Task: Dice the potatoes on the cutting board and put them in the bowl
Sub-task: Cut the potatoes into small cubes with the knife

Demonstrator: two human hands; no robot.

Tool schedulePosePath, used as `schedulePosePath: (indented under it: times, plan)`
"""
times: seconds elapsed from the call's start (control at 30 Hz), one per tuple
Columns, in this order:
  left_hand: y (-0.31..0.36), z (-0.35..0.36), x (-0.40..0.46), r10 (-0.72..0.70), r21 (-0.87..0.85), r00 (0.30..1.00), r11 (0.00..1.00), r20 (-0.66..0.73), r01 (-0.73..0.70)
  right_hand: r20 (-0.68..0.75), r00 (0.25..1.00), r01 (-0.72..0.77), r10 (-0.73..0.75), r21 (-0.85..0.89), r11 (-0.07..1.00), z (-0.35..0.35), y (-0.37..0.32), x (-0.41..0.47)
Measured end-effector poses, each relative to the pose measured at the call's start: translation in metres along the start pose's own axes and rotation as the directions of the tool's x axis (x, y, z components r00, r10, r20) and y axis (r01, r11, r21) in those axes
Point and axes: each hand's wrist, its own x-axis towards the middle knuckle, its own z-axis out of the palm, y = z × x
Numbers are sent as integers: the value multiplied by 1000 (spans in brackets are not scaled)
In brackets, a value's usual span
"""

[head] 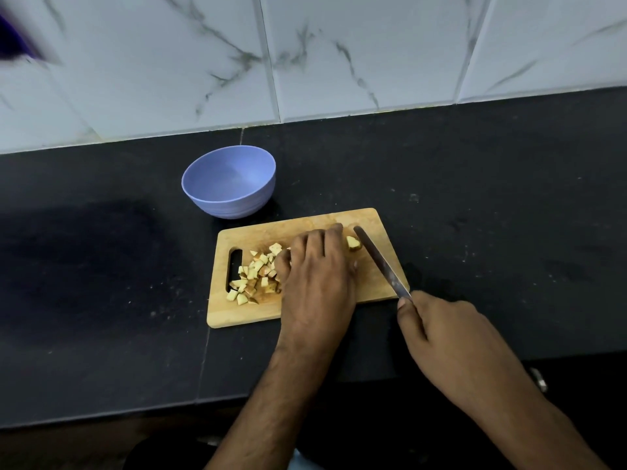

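A wooden cutting board (380, 228) lies on the black counter. Several diced potato pieces (252, 276) are heaped on its left part, beside the handle slot. My left hand (315, 276) lies over the middle of the board, its curled fingertips on a potato piece (353, 243) that is mostly hidden under them. My right hand (451, 337) grips the handle of a knife (381, 262). The blade slants across the board's right side, its tip next to that piece. A light purple bowl (229, 181) stands behind the board, with nothing in it.
The black counter (492, 215) runs to a white marble-tiled wall (339, 56) at the back. A blurred dark purple object (13, 39) shows at the top left corner. A small metal fitting (539, 379) sits at the counter's front edge on the right.
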Motion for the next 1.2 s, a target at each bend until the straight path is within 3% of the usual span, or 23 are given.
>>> schedulePosePath:
  times: [0.13, 0.27, 0.67, 0.9, 1.07, 1.2]
  plan:
    - [2, -3, 21, 6, 37, 994, 999, 110, -10, 3, 1000, -21, 21, 34, 999, -2, 1, 1]
    - [-5, 0, 35, 14, -33, 982, 999, 191, -8, -5, 1000, -17, 17, 7, 1000, 0, 0, 0]
    - [-8, 12, 30, 37, 2, 998, 999, 49, -37, 45, 999, -20, 25, -116, 993, 4, -17, 18]
    - [-9, 14, 30, 16, -7, 999, 1000, 35, -16, 274, 958, -37, 91, -195, 980, -14, -19, 21]
    - [-10, 12, 29, -26, -29, 1000, 999, 10, 26, 197, 979, -6, 47, -204, 979, -9, -8, -2]
    - [-10, 10, 24, -19, -39, 1000, 999, 0, 19, 57, 998, -24, 36, -205, 978, 0, -11, -11]
